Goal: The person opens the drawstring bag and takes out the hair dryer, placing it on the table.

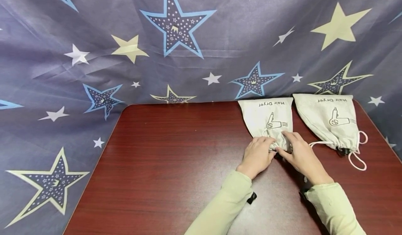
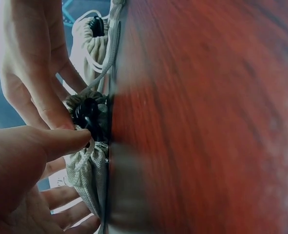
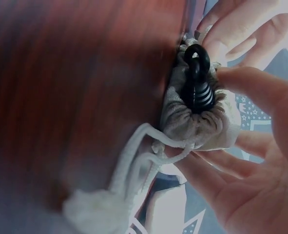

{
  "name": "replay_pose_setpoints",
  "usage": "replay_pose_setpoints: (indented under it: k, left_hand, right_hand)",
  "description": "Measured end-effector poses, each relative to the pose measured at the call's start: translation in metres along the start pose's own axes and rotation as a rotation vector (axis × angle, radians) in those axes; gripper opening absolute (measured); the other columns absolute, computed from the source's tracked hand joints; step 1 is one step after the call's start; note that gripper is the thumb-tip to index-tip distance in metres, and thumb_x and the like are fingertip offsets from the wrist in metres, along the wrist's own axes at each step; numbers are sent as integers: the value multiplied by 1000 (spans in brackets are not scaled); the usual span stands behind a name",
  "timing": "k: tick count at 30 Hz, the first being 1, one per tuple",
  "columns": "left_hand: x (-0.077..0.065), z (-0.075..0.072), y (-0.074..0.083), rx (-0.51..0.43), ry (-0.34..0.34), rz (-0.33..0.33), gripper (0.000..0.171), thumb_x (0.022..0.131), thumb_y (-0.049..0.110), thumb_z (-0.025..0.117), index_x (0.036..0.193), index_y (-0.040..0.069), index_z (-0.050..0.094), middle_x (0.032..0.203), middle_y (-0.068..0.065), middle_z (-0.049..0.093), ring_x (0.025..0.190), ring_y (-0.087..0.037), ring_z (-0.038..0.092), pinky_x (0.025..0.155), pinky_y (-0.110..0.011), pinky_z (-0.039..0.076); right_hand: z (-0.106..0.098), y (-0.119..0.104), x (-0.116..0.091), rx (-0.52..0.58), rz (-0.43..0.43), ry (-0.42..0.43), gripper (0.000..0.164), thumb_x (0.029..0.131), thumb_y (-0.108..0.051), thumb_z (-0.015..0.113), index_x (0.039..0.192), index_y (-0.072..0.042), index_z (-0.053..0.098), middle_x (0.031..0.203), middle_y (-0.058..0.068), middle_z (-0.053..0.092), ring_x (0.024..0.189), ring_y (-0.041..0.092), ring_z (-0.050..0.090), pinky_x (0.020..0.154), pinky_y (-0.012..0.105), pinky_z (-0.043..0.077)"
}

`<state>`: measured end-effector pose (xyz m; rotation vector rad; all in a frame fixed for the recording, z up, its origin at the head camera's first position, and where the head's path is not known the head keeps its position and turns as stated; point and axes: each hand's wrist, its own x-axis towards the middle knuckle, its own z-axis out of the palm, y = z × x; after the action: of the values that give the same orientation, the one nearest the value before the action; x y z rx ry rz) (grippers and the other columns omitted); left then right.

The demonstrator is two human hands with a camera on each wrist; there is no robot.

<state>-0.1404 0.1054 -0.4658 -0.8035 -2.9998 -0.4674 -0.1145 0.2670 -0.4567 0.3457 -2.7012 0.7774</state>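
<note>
The cloth bag (image 1: 267, 114) lies by the far edge of the tabletop (image 1: 172, 151), right of its middle; the other bag (image 1: 326, 120) lies near the far right corner. The cloth bag's mouth points at the person, I guess so both hands can reach it. The left hand (image 1: 258, 154) has a small grip, thumb and fingers round one side of the bunched neck (image 3: 197, 129). The right hand's (image 1: 303, 154) grip is wider, round the other side, maybe to keep it snug. The right wrist view shows black cord (image 3: 200, 95) poking out and white strings (image 3: 126, 158); the head view mostly hides the cord but shows the hair dryer drawing (image 1: 277, 122).
</note>
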Motion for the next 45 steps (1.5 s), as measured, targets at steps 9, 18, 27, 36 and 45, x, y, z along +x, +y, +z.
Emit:
replay_pose_setpoints:
  k: [9,18,27,36,45]
  left_hand:
    - [-5,0,-6,-11,6,-21,40,96,38,64,134,31,58,129,9,62,125,-12,53,103,-26,44]
    - [-10,-2,-9,-3,13,-9,39,96,38,63,134,30,58,128,9,62,123,-12,53,101,-25,45]
    - [-18,-8,-15,-11,15,-39,37,95,36,65,131,29,60,125,7,63,122,-13,54,96,-29,50]
    - [-25,-9,-22,-23,24,-46,37,96,35,64,132,28,60,124,6,63,122,-14,54,98,-28,49]
    - [-33,-10,-25,-19,24,-71,37,96,35,64,132,29,59,125,6,62,123,-14,53,94,-30,51]
  right_hand:
    - [4,-9,1,-16,2,-12,58,82,-14,79,128,10,54,113,31,58,94,48,62,80,61,49]
    - [5,-14,-1,-35,-5,-9,58,81,-14,80,127,9,54,112,30,57,89,47,62,74,60,50]
    - [11,-23,1,-29,-34,-4,57,82,-14,80,126,10,54,109,29,58,86,47,63,69,60,51]
    - [15,-30,3,-34,-31,-37,56,83,-16,78,127,11,54,112,30,58,90,46,63,71,61,51]
    - [19,-38,2,-44,-31,-59,55,84,-16,77,127,11,54,113,30,57,93,47,63,75,61,52]
